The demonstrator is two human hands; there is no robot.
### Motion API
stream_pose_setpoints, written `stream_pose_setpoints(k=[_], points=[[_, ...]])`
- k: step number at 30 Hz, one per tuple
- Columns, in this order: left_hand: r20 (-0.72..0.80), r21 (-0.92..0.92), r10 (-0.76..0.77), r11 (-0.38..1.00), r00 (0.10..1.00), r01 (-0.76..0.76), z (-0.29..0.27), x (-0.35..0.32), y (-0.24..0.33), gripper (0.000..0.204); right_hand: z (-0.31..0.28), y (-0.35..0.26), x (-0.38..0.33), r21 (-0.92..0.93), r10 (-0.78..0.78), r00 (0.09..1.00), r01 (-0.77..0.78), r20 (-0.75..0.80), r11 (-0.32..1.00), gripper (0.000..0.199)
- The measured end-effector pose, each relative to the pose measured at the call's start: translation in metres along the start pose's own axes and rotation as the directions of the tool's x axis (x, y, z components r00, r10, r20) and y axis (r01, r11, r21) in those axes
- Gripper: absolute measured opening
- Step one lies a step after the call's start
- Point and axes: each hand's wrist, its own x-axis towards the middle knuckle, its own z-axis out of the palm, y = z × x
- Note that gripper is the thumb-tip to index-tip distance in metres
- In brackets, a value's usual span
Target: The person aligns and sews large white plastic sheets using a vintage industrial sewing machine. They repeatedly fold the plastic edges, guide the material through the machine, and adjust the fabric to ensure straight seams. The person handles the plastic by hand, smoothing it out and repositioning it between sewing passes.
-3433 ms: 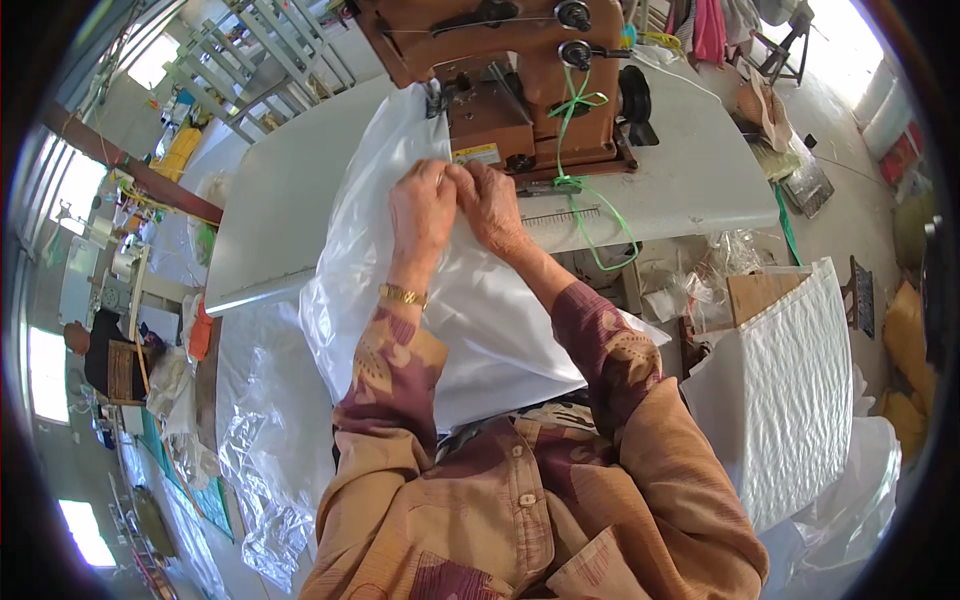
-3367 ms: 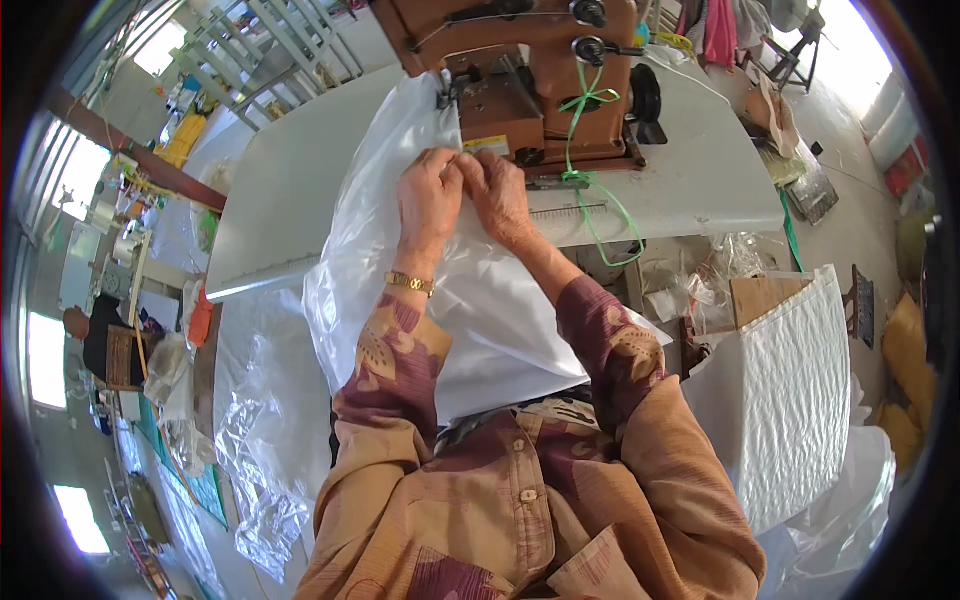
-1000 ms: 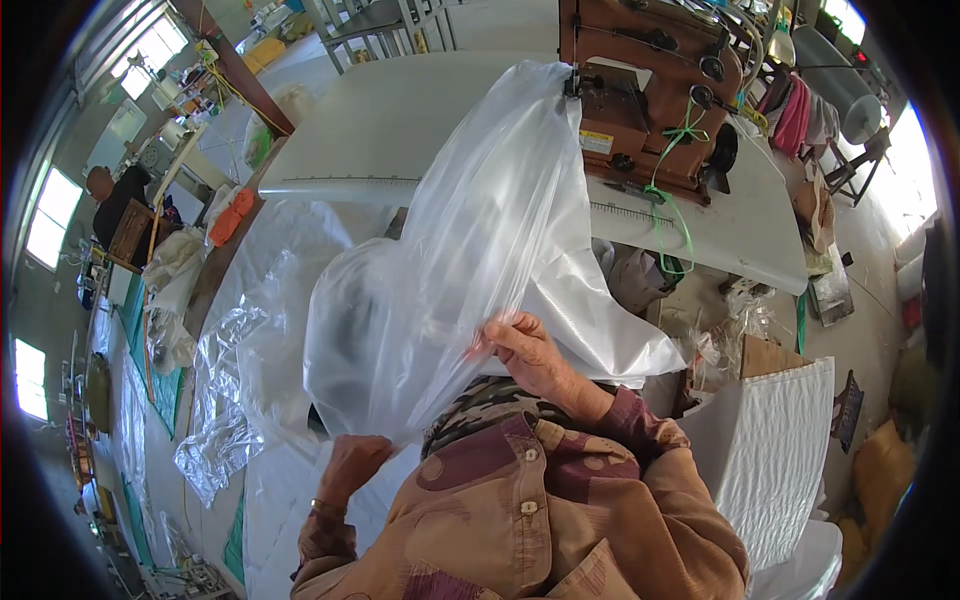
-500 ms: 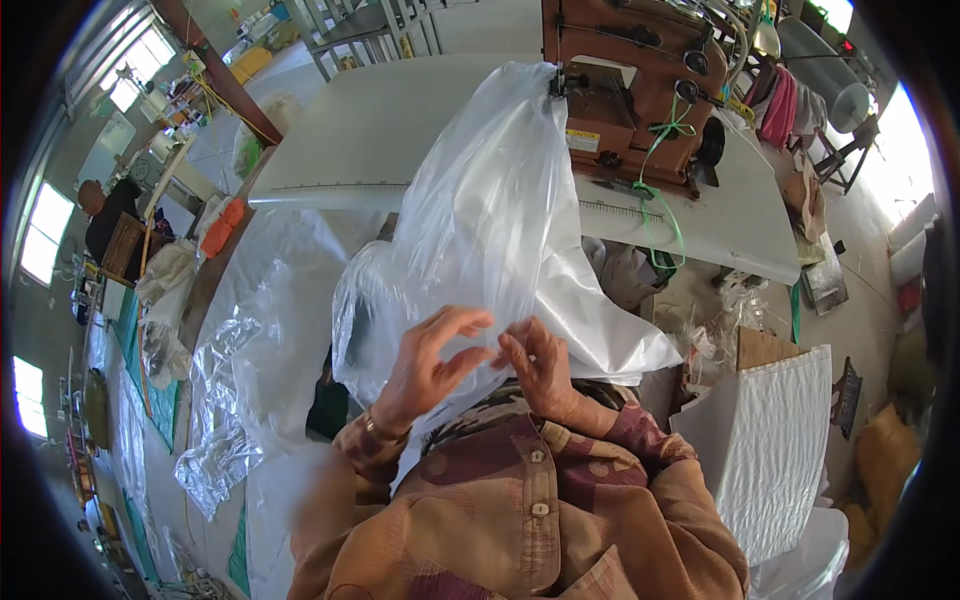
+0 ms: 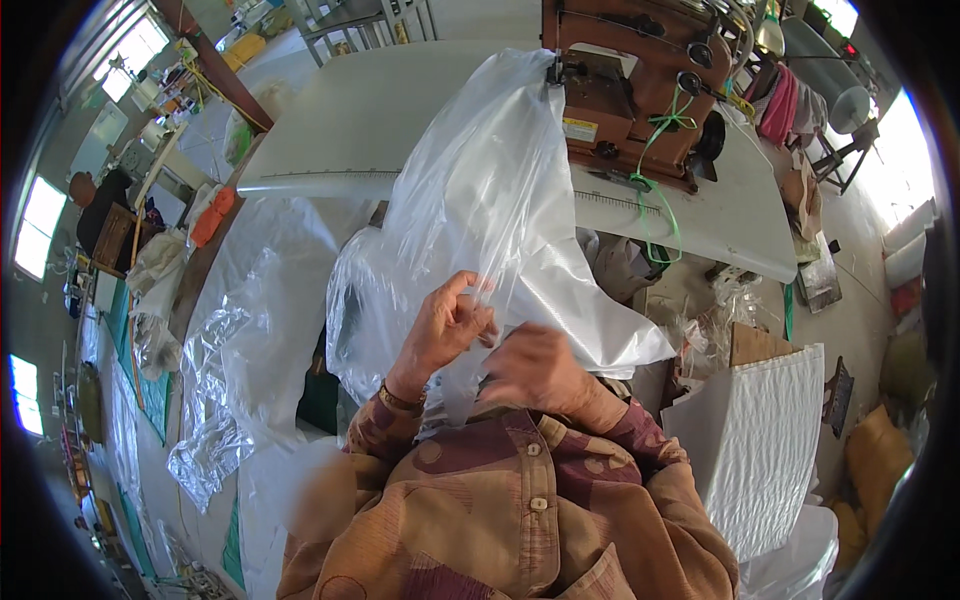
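Left hand [image 5: 445, 328] and right hand [image 5: 535, 368] both pinching the near end of the clear plastic bag [image 5: 490, 200], pulling it taut from the far sewing machine [image 5: 630, 85] for feeding

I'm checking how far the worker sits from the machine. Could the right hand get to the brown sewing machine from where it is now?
Probably yes, with a stretch. The right hand is close to the body on the clear plastic bag, which drapes up to the sewing machine. Nothing solid lies between.
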Motion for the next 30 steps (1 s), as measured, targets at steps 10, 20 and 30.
stream_pose_setpoints(k=[10, 20, 30], points=[[-0.221, -0.016, 0.011, 1.0, 0.975, -0.015, 0.001, -0.003, 0.003, 0.018, 0.034, 0.039, -0.006, 0.695, 0.761, 0.619, -0.635, 0.195, 0.338, 0.025], [-0.366, -0.054, 0.032, 0.997, 0.93, -0.055, -0.015, -0.009, -0.002, 0.014, 0.049, 0.033, -0.01, 0.674, 0.827, 0.541, -0.668, 0.15, 0.315, 0.028], [-0.161, -0.472, -0.104, 0.882, 0.981, 0.016, -0.017, -0.012, 0.007, 0.013, 0.011, 0.146, -0.085, 0.315, 0.7, 0.29, -0.736, -0.653, 0.599, 0.031]])
